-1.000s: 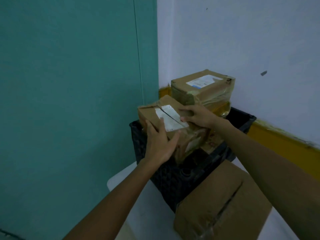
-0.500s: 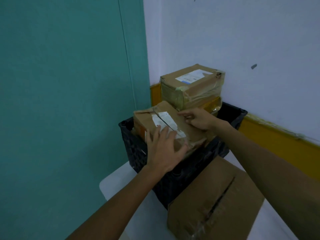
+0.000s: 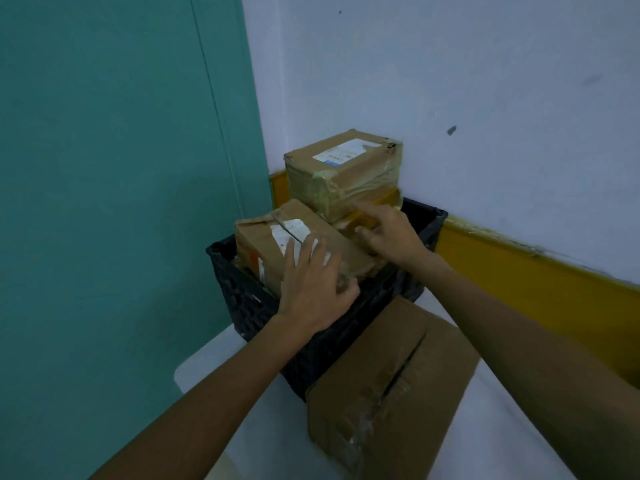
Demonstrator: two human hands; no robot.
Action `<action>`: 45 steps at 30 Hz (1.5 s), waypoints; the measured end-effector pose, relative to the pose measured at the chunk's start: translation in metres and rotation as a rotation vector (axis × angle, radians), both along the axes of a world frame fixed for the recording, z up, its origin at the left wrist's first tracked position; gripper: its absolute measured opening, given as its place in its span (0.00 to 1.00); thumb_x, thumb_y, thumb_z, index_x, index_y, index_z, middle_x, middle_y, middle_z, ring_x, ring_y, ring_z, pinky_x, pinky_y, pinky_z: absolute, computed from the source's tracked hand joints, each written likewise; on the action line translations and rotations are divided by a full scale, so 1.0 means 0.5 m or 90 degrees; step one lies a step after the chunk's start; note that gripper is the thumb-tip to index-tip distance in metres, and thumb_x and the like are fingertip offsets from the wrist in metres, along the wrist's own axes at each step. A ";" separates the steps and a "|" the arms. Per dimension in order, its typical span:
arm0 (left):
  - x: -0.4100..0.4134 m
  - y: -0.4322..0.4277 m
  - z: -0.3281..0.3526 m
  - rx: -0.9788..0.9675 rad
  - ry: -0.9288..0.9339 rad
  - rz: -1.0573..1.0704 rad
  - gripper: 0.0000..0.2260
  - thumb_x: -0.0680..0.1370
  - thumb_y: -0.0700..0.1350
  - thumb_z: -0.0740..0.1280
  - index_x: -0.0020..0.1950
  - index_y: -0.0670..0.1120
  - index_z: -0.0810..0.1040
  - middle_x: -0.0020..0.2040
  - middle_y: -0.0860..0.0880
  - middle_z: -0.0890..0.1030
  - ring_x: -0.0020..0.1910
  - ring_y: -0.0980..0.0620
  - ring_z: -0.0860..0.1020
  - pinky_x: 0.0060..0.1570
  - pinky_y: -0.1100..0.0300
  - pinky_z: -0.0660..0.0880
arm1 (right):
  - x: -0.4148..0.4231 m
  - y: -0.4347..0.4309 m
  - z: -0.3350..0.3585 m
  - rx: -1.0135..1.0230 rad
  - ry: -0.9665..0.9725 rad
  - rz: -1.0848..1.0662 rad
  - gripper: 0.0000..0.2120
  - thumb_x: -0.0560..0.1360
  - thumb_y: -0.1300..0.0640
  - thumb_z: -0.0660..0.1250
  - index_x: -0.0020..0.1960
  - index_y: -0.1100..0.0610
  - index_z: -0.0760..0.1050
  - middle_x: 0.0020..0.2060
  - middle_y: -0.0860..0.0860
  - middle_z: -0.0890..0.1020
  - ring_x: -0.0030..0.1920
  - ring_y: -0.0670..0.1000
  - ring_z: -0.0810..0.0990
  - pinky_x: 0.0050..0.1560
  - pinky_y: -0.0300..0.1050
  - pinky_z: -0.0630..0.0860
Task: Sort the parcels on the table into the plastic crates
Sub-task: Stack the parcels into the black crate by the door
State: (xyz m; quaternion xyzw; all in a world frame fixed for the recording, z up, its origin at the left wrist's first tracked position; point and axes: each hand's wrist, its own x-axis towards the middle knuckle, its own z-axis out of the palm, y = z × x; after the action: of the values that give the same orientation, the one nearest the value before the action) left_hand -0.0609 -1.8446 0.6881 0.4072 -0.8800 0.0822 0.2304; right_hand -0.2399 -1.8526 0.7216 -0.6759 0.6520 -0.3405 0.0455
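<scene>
We take the black plastic crate on the white table as our landmark; it stands in the corner where the teal wall meets the white wall.

Lying tilted across the crate's left part, above its rim, is a brown cardboard parcel with a torn white label. Our left hand lies flat on the near end of this parcel, fingers spread and thumb out to the side; it presses on the box rather than closing around it.

At the back of the crate a taped parcel with a white and blue label sits highest, on top of a yellowish package that we see only partly. Our right hand is loosely open over the crate's right part, forefinger stretched toward the yellowish package; we cannot tell whether it touches. It holds nothing.

Just in front of the crate, on the table, lies a large cardboard box with a taped seam.
</scene>
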 end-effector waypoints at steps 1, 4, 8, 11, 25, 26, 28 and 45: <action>-0.007 0.011 -0.002 -0.009 0.000 -0.018 0.24 0.71 0.58 0.55 0.53 0.45 0.82 0.61 0.41 0.78 0.66 0.42 0.72 0.68 0.42 0.60 | -0.013 0.019 0.001 -0.012 0.000 -0.016 0.24 0.77 0.59 0.66 0.71 0.57 0.67 0.69 0.52 0.72 0.69 0.51 0.69 0.63 0.39 0.66; -0.012 0.053 -0.017 0.029 0.013 -0.082 0.22 0.72 0.56 0.56 0.56 0.45 0.80 0.62 0.42 0.78 0.65 0.42 0.73 0.67 0.43 0.64 | -0.044 0.090 -0.011 -0.015 0.003 -0.075 0.24 0.78 0.56 0.65 0.72 0.54 0.66 0.71 0.51 0.68 0.72 0.51 0.65 0.69 0.45 0.64; 0.008 0.103 -0.072 0.056 0.028 -0.232 0.19 0.75 0.50 0.58 0.58 0.44 0.80 0.62 0.45 0.78 0.64 0.47 0.74 0.66 0.52 0.66 | -0.063 0.184 -0.074 0.068 0.017 -0.143 0.25 0.78 0.52 0.64 0.73 0.53 0.65 0.73 0.53 0.66 0.72 0.53 0.64 0.70 0.50 0.64; 0.024 0.140 -0.115 0.120 0.021 -0.305 0.20 0.76 0.50 0.56 0.62 0.45 0.78 0.64 0.48 0.77 0.66 0.52 0.72 0.64 0.61 0.67 | -0.060 0.238 -0.122 0.111 0.010 -0.183 0.27 0.77 0.50 0.65 0.74 0.53 0.63 0.74 0.54 0.64 0.73 0.54 0.62 0.70 0.49 0.61; 0.046 0.175 -0.224 0.346 -0.040 -0.131 0.26 0.77 0.58 0.55 0.73 0.51 0.60 0.77 0.49 0.54 0.72 0.46 0.61 0.67 0.55 0.63 | 0.056 0.395 -0.301 0.251 -0.088 -0.391 0.26 0.80 0.43 0.55 0.75 0.51 0.58 0.77 0.56 0.42 0.76 0.58 0.39 0.72 0.59 0.57; 0.046 0.174 -0.225 0.360 -0.041 -0.126 0.25 0.78 0.57 0.56 0.73 0.52 0.59 0.76 0.49 0.54 0.71 0.46 0.62 0.67 0.55 0.64 | 0.062 0.396 -0.299 0.255 -0.090 -0.417 0.26 0.80 0.42 0.55 0.74 0.50 0.59 0.77 0.56 0.42 0.76 0.58 0.40 0.71 0.62 0.59; 0.045 0.174 -0.222 0.374 -0.035 -0.117 0.25 0.78 0.56 0.58 0.73 0.53 0.58 0.75 0.48 0.58 0.69 0.46 0.65 0.64 0.54 0.68 | 0.068 0.399 -0.298 0.264 -0.102 -0.455 0.26 0.78 0.40 0.55 0.74 0.47 0.60 0.77 0.55 0.41 0.76 0.60 0.44 0.69 0.65 0.60; 0.123 0.224 -0.276 1.096 0.371 0.071 0.26 0.77 0.65 0.51 0.69 0.53 0.68 0.70 0.44 0.69 0.69 0.42 0.66 0.64 0.39 0.64 | 0.037 0.494 -0.284 0.242 -0.089 -0.370 0.23 0.82 0.46 0.50 0.75 0.50 0.58 0.77 0.52 0.50 0.71 0.55 0.65 0.67 0.45 0.65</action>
State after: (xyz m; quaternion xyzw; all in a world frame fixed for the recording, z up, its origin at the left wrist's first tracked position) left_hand 0.0006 -1.7328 0.5500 0.4853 -0.5233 -0.6983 0.0558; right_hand -0.2212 -1.6054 0.5796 -0.4167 0.8641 -0.2571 0.1165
